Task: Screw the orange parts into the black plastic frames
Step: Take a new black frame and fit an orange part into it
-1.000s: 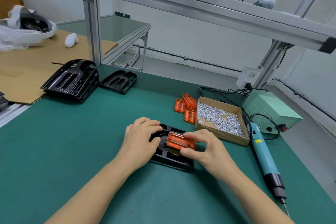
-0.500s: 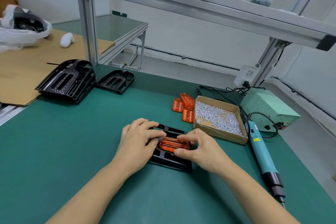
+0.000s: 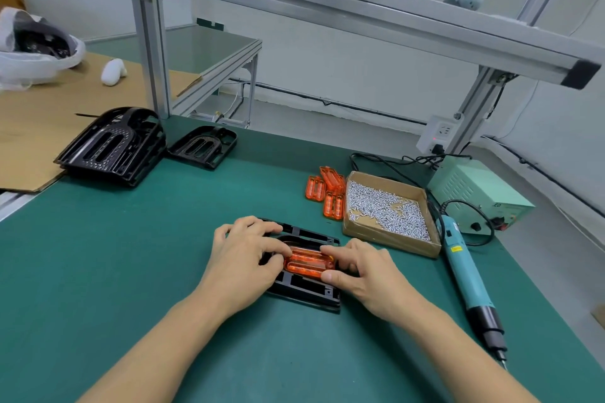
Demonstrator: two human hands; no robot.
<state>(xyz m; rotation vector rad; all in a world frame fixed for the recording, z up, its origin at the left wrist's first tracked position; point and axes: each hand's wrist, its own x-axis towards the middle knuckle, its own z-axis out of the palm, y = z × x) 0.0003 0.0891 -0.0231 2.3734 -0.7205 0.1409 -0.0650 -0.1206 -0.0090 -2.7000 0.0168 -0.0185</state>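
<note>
— How many orange parts do you have?
— You have four: one orange part (image 3: 307, 262) in the black frame (image 3: 304, 291) under your hands, and three spare orange parts (image 3: 327, 193) beside the box.
— And frames?
— One in front of you, one single frame (image 3: 204, 146) at the back, plus a stack of frames (image 3: 111, 147) you can't count from here. One cardboard box of screws (image 3: 388, 211), too many to count. One electric screwdriver (image 3: 469, 285).
</note>
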